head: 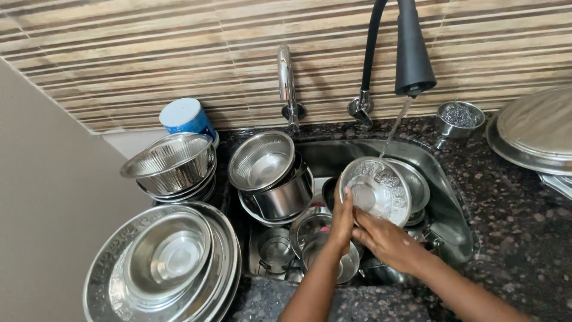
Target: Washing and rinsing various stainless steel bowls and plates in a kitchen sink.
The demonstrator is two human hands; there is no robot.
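Bowl: I see a steel bowl (376, 189) held tilted over the sink (444, 206), its mouth facing me, wet inside.
Water: a thin stream (398, 124) falls from the black sprayer (412, 50) onto the bowl's far rim.
Left hand: my left hand (342, 223) grips the bowl's near-left rim, fingers clamped on the edge, thumb up along it.
Right hand: my right hand (384, 238) lies against the bowl's near edge, fingers bent onto the rim; I cannot tell how tightly they press.
Sink contents: more steel pots sit under and left of the bowl; a deep pot (277, 185) with a bowl nested in it leans at the sink's left, and a second bowl (414, 182) sits just behind the held one.
Left counter: a colander (170, 162) tops a stack near a blue can (186, 117); nearer me, a wide plate stack (164, 262) carries a bowl.
Far side: a chrome tap (286, 83) stands against the striped tile.
Right counter: a small cup of scrubber wire (459, 117) and a large steel lid (536, 128) rest on dark granite.
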